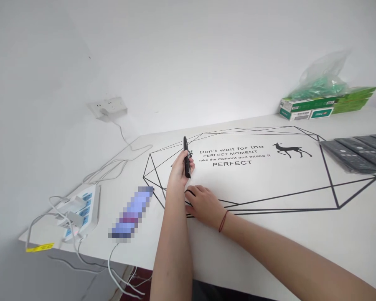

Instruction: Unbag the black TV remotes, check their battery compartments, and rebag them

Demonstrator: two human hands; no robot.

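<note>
My left hand [180, 167] is closed around a black pen [186, 156], which stands nearly upright in the view over the white table. The pen's top end sticks out above the fingers, its lower end over the palm. My right hand [205, 205], with a thin red cord [223, 221] at the wrist, rests low by the table, close to the left forearm. Its fingers are bent, and their tips are partly hidden behind that forearm. A dark curved band [191, 192] shows at these fingers; whether it is worn or held I cannot tell.
The table [285, 251] bears printed black lines, lettering and deer. A phone [131, 213] lies left of my arm, a power strip [84, 213] with plugs and cables beyond it. Dark packets [347, 154] lie right; boxes [307, 108] under a plastic bag [322, 79] stand by the wall.
</note>
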